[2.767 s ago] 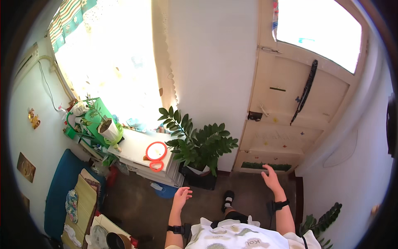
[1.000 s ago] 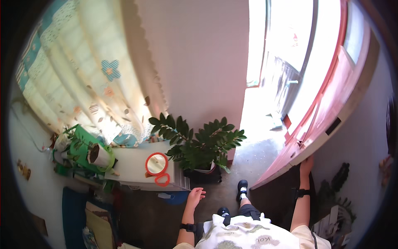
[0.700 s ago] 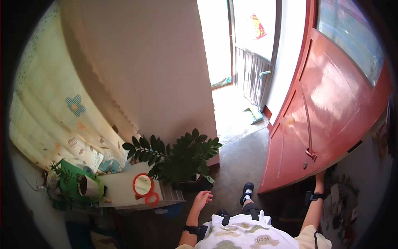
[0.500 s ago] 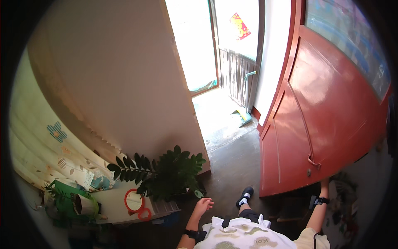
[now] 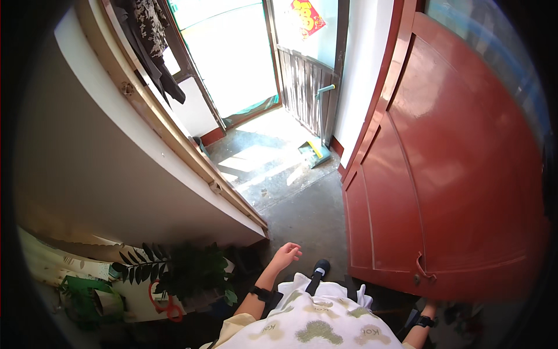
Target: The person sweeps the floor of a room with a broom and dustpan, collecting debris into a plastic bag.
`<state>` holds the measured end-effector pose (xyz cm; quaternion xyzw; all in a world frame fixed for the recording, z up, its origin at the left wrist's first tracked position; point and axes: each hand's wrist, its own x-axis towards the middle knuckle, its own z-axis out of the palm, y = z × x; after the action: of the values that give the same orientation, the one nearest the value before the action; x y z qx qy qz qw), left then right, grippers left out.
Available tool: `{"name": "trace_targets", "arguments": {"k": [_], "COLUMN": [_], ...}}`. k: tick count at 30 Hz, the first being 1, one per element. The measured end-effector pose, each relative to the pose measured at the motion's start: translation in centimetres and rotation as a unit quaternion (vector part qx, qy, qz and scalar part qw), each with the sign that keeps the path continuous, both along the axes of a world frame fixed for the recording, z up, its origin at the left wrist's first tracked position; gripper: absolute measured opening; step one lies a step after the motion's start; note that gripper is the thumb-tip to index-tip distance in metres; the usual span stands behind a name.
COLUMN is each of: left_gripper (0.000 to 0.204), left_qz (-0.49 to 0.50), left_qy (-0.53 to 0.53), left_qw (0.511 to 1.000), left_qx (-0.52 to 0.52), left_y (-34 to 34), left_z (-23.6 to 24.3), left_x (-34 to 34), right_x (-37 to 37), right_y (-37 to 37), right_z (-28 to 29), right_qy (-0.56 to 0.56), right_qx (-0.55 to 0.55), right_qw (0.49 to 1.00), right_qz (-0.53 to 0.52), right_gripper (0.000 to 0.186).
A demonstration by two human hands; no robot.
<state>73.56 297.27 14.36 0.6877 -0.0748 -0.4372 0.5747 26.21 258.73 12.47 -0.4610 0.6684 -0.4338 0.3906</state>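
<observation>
My left hand (image 5: 288, 255) is held out in front of my body over the grey floor, its fingers loosely bent and nothing in them. On the right stands a red door (image 5: 465, 186), swung open, with a metal handle (image 5: 424, 266) low in the picture. My right hand (image 5: 429, 308) is at the lower edge of this door, below the handle. The door hides its fingers, so I cannot tell whether they grip it. A black band is on each wrist.
A leafy potted plant (image 5: 195, 276), a red-framed mirror (image 5: 157, 295) and a green container (image 5: 87, 294) are at lower left. Past the wall edge (image 5: 215, 186) lies a sunlit doorway with a long-handled dustpan (image 5: 314, 154) and a wooden outer door (image 5: 305, 87). Dark clothes (image 5: 148, 41) hang upper left.
I have moved forward toward the doorway, and more of the space beyond the wall shows. The plant and the mirror have shifted down and left. My right hand stays at the door's edge.
</observation>
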Motion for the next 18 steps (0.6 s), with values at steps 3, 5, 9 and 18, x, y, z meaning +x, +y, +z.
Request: {"name": "trace_targets", "arguments": {"k": [3,5,9,18], "left_gripper": [0.02,0.019,0.023,0.021], "left_qz": [-0.002,0.006,-0.021,-0.001], "left_qy": [0.008,-0.001,-0.01,-0.032], "left_qw": [1.0,1.0,0.999,0.999], "left_qx": [0.008,-0.019,-0.041,0.03], "left_y": [-3.4,-5.0,-8.2,-12.2], "left_z": [1.2,1.3,-1.3,-1.7], "left_x": [2.2,3.5,6.5,18.3], "right_x": [-3.0,-4.3,-3.8,22.4], "right_y": [1.5,3.0,7.7,11.3], "right_z": [-1.5,-2.9,-5.3,-6.1], "right_qy": [-0.016,-0.037,-0.081,0.167], "right_qx": [0.08,0.146,0.345,0.468], "right_qw": [0.996,0.988,0.934,0.751], "right_qz": [-0.036,-0.037,0.041,0.435], "right_gripper": [0.035,0.035,0.035,0.026]}}
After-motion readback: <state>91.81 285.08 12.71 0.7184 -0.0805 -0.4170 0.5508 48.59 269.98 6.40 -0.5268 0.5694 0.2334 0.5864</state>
